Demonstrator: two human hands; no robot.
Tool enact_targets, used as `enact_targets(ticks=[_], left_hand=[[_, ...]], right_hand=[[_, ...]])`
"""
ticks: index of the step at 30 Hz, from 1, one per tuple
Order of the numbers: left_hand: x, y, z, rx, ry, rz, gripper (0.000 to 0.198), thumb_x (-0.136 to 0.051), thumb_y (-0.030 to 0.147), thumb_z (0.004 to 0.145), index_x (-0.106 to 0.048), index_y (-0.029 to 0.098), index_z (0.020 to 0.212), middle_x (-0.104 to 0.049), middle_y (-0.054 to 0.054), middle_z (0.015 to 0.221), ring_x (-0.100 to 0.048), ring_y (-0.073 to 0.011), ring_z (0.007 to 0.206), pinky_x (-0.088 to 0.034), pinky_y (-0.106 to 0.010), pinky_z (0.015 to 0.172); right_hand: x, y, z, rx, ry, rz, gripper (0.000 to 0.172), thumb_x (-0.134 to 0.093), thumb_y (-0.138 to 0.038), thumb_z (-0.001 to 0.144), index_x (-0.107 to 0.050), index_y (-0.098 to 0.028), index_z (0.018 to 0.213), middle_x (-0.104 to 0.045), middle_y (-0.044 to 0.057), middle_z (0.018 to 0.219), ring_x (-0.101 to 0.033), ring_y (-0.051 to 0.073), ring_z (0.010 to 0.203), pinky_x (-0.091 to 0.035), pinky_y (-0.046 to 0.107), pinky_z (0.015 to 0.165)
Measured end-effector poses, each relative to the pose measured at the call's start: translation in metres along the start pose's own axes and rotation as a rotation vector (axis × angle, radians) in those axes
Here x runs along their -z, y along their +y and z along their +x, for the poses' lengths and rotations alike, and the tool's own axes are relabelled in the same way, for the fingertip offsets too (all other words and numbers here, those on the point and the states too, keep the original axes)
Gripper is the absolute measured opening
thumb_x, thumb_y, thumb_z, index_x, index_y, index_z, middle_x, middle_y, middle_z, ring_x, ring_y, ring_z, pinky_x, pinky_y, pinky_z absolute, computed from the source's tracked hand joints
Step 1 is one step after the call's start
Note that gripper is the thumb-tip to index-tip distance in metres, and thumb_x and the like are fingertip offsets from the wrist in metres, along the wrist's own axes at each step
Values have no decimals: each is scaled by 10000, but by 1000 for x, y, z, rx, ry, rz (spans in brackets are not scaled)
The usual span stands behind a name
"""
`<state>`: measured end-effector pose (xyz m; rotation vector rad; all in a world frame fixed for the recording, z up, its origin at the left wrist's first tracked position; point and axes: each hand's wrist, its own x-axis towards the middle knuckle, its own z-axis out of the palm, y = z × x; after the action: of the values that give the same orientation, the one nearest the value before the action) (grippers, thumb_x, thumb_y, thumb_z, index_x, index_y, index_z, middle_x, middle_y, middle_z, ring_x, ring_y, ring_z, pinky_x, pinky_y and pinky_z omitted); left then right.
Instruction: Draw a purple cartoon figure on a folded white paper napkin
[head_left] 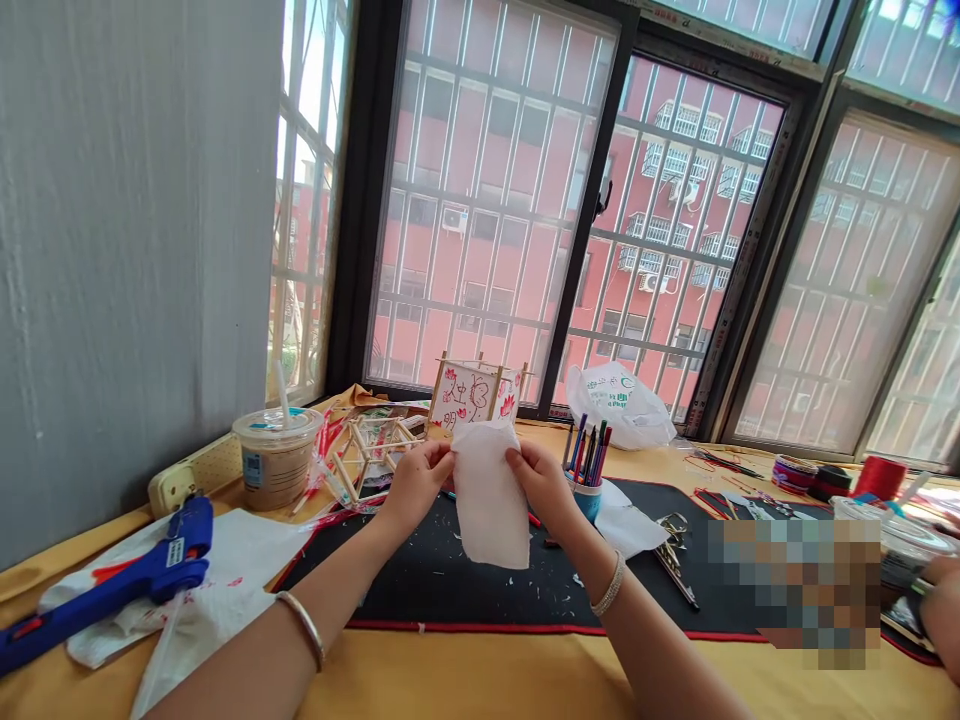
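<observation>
A white sheet of paper (pixel 491 500) hangs upright between my two hands, above the black mat (pixel 420 590). My left hand (pixel 420 485) pinches its left edge near the top. On the opposite edge, my right hand (pixel 544 485) grips it between thumb and fingers. Behind the paper stands a small lantern (pixel 465 392) of thin sticks and panels with red drawings and dark writing. A bare wooden stick frame (pixel 371 455) sits to the left of it. Close to my right hand is a blue cup of pens (pixel 586 492).
A blue glue gun (pixel 161 565) lies on white paper at left, by a lidded drink cup (pixel 276 460) and a power strip (pixel 176 485). Scissors (pixel 679 570), a plastic bag (pixel 619 405) and a red thread spool (pixel 879 478) are at right. Another person's hand (pixel 941 610) shows at the right edge.
</observation>
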<state>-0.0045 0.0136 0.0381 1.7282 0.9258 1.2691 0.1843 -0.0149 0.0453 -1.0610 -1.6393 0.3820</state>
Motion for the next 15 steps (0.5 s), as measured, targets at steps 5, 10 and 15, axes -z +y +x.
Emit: enact_targets(ticks=[5, 10, 15], left_hand=[[0, -10, 2, 14, -24, 209, 279, -557, 394, 926, -594, 149, 1054, -638, -32, 951, -626, -140, 763, -554, -316, 676], [1, -11, -1, -23, -25, 497, 274, -578, 374, 914, -594, 157, 1081, -630, -54, 1055, -626, -176, 893, -545, -380, 785], [-4, -16, -1, -24, -27, 674, 299, -577, 377, 914, -582, 164, 1124, -616, -68, 1117, -618, -198, 959, -535, -413, 831]], right_hand=[[-3, 0, -2, 7, -32, -93, 342, -542, -442, 922, -584, -149, 751, -546, -30, 682, -530, 119, 617, -439, 266, 595], [-6, 5, -3, 5, -60, -168, 291, -551, -395, 935, -608, -137, 813, -596, -15, 744, -572, 121, 646, -485, 277, 617], [-9, 10, -4, -34, -92, -217, 239, -565, -362, 936, -628, -134, 974, -647, 22, 902, -625, 145, 747, -535, 313, 681]])
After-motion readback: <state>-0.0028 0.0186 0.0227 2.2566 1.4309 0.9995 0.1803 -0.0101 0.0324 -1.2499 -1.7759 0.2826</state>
